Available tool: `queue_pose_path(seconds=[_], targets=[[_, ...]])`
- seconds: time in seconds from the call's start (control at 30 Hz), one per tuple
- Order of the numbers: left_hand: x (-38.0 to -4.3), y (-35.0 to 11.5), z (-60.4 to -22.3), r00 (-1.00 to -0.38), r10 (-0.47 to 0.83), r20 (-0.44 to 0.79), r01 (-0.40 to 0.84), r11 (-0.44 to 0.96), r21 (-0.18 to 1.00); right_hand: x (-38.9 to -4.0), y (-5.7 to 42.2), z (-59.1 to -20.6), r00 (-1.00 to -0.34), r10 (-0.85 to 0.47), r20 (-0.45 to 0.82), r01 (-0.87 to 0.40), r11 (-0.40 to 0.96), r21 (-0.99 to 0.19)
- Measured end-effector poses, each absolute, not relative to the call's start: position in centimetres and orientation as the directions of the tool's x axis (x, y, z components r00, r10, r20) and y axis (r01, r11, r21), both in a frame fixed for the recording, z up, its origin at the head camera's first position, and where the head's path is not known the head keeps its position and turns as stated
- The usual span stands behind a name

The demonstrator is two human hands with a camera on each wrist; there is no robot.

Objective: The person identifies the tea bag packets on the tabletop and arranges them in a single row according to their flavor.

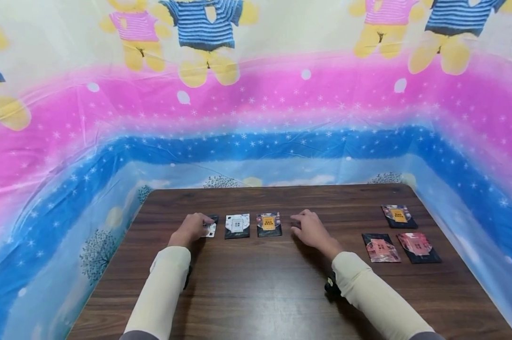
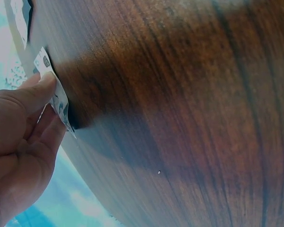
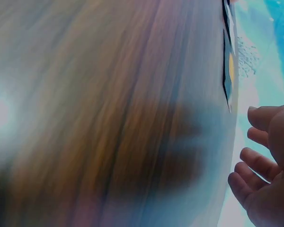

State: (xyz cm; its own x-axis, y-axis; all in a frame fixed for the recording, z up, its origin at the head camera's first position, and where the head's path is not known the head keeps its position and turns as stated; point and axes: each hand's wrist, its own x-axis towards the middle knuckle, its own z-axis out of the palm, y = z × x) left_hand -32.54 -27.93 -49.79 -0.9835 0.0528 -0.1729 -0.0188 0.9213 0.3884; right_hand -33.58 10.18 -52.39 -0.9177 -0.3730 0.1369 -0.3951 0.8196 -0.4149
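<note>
At the left end of a row on the table, my left hand [image 1: 191,227] pinches a small flat white-and-black packet [image 1: 210,229]. In the left wrist view the thumb lies on the face of this packet [image 2: 61,105], with fingers behind it; the hand covers part of it. Just right of it lies a white-and-black packet [image 1: 237,225], then a packet with an orange label [image 1: 269,224]. My right hand [image 1: 310,229] is to the right of the orange-label packet, apart from it. Its fingers are relaxed and slightly bent, holding nothing, as the right wrist view shows.
On the right side of the dark wooden table [image 1: 256,293] lie another orange-label packet [image 1: 399,216] and two reddish packets, one on the left [image 1: 381,248] and one on the right [image 1: 418,247]. A patterned cloth [image 1: 256,146] hangs around the table's back and sides.
</note>
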Motion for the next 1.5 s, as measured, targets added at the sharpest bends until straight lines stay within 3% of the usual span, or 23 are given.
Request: queue_pose_path(seconds=[0.33, 0.67, 1.2, 1.5], targets=[[-32.5, -28.0, -49.6, -0.983, 0.052, -0.175, -0.018, 0.928, 0.373, -32.0, 16.4, -52.1, -0.892, -0.414, 0.18, -0.451, 0.801, -0.394], [-32.3, -27.8, -49.5, -0.984, 0.054, -0.167, -0.014, 0.923, 0.385, -30.9, 22.5, -51.0, -0.909, -0.381, 0.171, -0.418, 0.831, -0.367], [-32.5, -27.8, -49.9, -0.982, 0.079, -0.169, 0.009, 0.924, 0.382, -29.1, 30.1, -52.1, -0.945, -0.316, 0.09, -0.326, 0.876, -0.354], [-32.5, -27.9, -49.6, -0.981, 0.067, -0.18, -0.011, 0.917, 0.4, -28.7, 31.0, -53.1, -0.951, -0.309, -0.002, -0.29, 0.896, -0.336]])
